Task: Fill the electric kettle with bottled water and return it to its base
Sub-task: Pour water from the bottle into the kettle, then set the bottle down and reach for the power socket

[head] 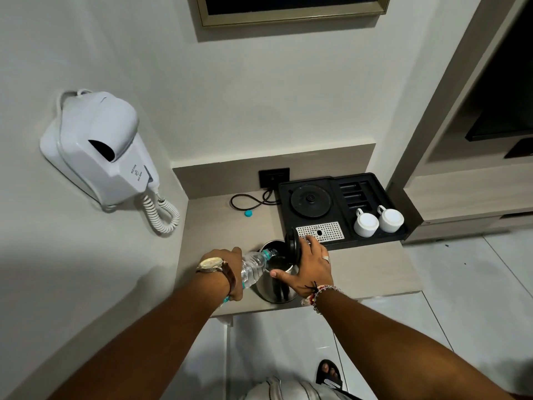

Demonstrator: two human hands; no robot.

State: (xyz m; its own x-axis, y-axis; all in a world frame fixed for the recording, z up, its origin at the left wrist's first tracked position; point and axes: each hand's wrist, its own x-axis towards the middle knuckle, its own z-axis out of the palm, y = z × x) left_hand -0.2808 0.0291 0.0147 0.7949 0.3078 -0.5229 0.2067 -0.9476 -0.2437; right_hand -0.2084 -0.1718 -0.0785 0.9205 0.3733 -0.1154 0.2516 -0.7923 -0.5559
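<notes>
Left hand point(230, 272) gripping bottle point(253, 268) tilted, neck into kettle point(275, 287), right hand point(310, 269) clasping kettle

The light is soft and rather dim, with a grey shadow on the wall point(43, 269) at 8 o'clock. Edges bend strongly; focus is sharp.

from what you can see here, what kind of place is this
Most likely a hotel room: a wall-mounted hair dryer, a black tea tray with a kettle base, and two upturned white cups.
</notes>
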